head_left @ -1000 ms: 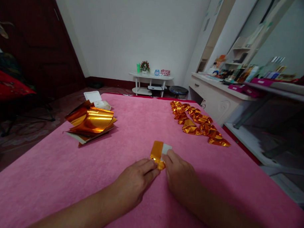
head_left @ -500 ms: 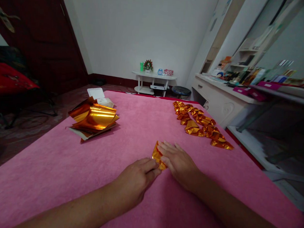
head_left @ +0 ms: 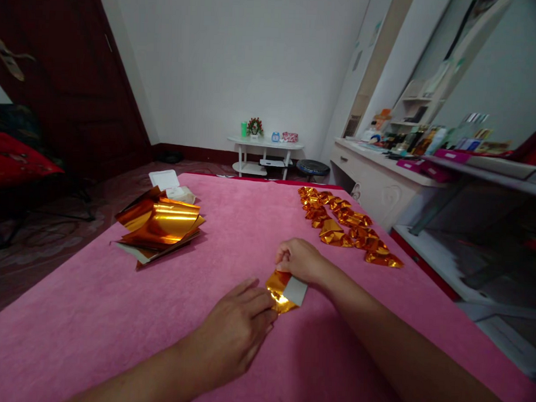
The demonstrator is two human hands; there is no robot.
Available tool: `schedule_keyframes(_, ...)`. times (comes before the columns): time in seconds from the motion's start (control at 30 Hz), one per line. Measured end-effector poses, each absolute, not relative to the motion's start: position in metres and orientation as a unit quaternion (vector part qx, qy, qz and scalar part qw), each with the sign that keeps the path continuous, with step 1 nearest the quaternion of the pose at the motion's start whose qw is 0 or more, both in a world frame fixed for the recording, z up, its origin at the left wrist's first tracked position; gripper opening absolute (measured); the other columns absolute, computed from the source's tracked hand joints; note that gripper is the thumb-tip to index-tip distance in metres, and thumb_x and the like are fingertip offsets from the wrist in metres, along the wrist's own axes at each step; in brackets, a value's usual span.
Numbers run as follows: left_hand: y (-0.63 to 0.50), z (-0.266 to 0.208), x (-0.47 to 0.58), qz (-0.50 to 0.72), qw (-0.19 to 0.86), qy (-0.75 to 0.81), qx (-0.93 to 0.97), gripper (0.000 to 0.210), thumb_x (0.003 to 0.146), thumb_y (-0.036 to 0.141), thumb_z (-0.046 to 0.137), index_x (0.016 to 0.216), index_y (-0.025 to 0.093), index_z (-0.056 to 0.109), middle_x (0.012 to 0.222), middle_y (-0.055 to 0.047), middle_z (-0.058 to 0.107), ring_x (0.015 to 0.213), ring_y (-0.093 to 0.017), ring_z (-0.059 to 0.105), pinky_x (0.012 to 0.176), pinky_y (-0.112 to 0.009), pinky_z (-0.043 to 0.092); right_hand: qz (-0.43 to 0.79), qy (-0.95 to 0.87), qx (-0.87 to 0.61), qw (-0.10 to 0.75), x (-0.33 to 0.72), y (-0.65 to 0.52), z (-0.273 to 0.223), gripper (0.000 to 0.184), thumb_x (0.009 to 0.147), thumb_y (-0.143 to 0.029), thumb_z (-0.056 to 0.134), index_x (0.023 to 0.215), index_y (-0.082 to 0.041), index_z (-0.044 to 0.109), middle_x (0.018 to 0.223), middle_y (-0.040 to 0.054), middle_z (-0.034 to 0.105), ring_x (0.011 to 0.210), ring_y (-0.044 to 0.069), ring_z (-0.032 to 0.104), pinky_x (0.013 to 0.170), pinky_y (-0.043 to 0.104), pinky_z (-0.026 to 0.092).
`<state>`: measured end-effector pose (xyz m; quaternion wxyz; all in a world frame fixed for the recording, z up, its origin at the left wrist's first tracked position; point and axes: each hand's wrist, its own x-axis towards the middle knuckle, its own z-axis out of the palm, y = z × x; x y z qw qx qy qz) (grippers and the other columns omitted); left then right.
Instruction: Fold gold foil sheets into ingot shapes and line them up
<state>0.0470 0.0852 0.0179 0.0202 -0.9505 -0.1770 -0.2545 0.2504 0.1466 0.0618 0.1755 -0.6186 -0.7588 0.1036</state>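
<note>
A small folded piece of gold foil paper (head_left: 277, 292) lies on the pink cover in front of me, with a pale grey backing flap showing on its right. My left hand (head_left: 241, 320) is at its left edge, index finger and thumb closed on it. Curled over the far edge of the paper is my right hand (head_left: 299, 259), thumb and fingers pinched together there; their tips are partly hidden. Folded gold foil pieces (head_left: 335, 232) lie in rows to the right. On the left rests a loose stack of gold foil sheets (head_left: 170, 224).
Behind the stack stand an open white box (head_left: 164, 180) and a pale crumpled packet (head_left: 182, 194). The pink cover (head_left: 232, 223) spreads under everything. Beyond it are a small white table (head_left: 265, 143), a round stool (head_left: 313, 167) and a cluttered dresser (head_left: 379, 161) on the right.
My right hand has gone from lying flat on the foil paper to pinching at its far edge. The grey backing flap now shows. My left hand has shifted slightly nearer; the view has tilted up.
</note>
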Motion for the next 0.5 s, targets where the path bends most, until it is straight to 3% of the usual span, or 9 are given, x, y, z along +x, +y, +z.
schedule_keyframes(0.17, 0.089, 0.014, 0.045, -0.25, 0.06, -0.157, -0.953, 0.028, 0.093, 0.014, 0.037, 0.111, 0.016, 0.058, 0.11, -0.004, 0.063, 0.106, -0.018, 0.055, 0.113, -0.044, 0.027, 0.12, -0.745, -0.648, 0.106, 0.272, 0.125, 0.077, 0.009, 0.061, -0.009, 0.065, 0.063, -0.017, 0.07, 0.059, 0.0007, 0.065, 0.054, 0.011, 0.055, 0.049, 0.02, 0.032)
schedule_keyframes(0.27, 0.089, 0.015, 0.047, -0.245, 0.055, -0.153, -0.956, 0.027, 0.094, 0.013, 0.035, 0.102, 0.014, 0.06, 0.104, -0.005, 0.064, 0.103, -0.015, 0.057, 0.114, -0.041, 0.026, 0.068, -0.749, -0.658, 0.031, 0.276, 0.108, 0.086, 0.013, 0.062, -0.008, 0.06, 0.058, -0.018, 0.068, 0.06, 0.0016, 0.065, 0.055, 0.012, 0.055, 0.05, 0.022, 0.031)
schedule_keyframes(0.4, 0.089, 0.013, 0.049, -0.233, 0.056, -0.135, -0.961, 0.026, 0.093, 0.011, 0.035, 0.093, 0.013, 0.061, 0.097, -0.006, 0.064, 0.099, -0.015, 0.059, 0.113, -0.039, 0.028, -0.08, -0.747, -0.65, 0.112, 0.26, 0.091, 0.089, 0.002, 0.068, -0.019, 0.065, 0.069, -0.019, 0.068, 0.077, 0.0035, 0.065, 0.071, 0.016, 0.057, 0.059, 0.025, 0.033)
schedule_keyframes(0.5, 0.09, 0.009, 0.049, -0.236, 0.056, -0.128, -0.962, 0.023, 0.09, 0.01, 0.038, 0.095, 0.013, 0.061, 0.096, -0.007, 0.064, 0.1, -0.017, 0.059, 0.113, -0.04, 0.029, -0.06, -0.788, -0.591, 0.161, 0.242, 0.088, 0.08, 0.006, 0.068, -0.024, 0.07, 0.072, -0.02, 0.067, 0.077, 0.0008, 0.064, 0.074, 0.014, 0.056, 0.063, 0.024, 0.034)
